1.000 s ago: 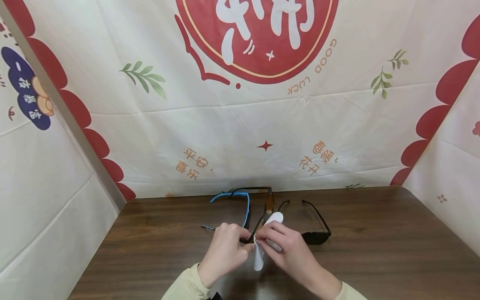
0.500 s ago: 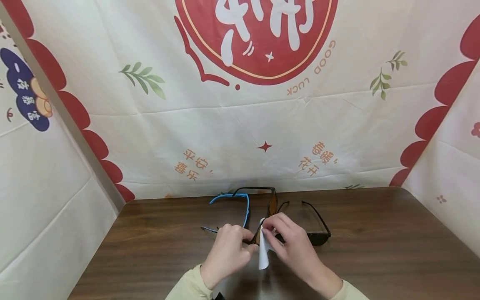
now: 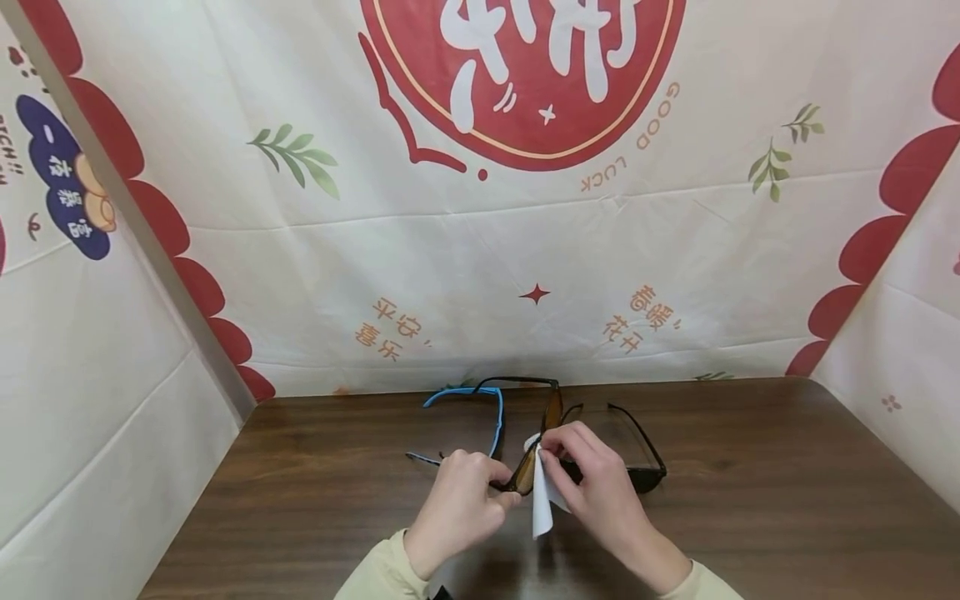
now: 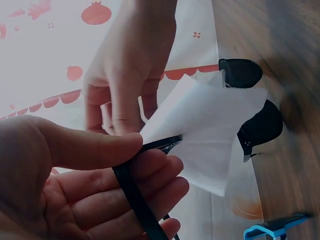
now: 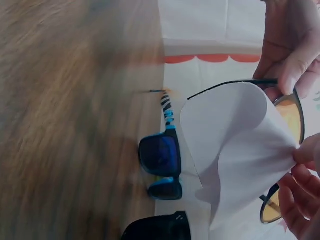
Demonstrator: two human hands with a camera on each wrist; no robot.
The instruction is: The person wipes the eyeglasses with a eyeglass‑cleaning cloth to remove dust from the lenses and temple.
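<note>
My left hand [image 3: 465, 504] pinches the outer corner of dark-framed glasses with amber lenses [image 3: 553, 410], holding them above the table. In the left wrist view its thumb lies on top of the frame, with a temple arm [image 4: 137, 200] crossing the fingers. My right hand [image 3: 596, 492] pinches a white cloth [image 3: 542, 500] at the lens nearer the left hand. The cloth [image 5: 235, 135] hangs spread in the right wrist view, covering part of that amber lens [image 5: 290, 112]. Whether the right fingers press on the lens is hidden.
Blue-framed sunglasses [image 3: 497, 421] lie behind the left hand; their dark blue lens [image 5: 159, 154] shows in the right wrist view. Black sunglasses [image 3: 647, 478] sit beyond the right hand. A printed white cloth backdrop [image 3: 450, 267] stands along the back edge of the wooden table [image 3: 315, 483].
The right hand and white cloth have shifted rightward, uncovering more of the near amber lens. The left hand and held glasses have moved slightly right. The camera view has shifted a little too.
</note>
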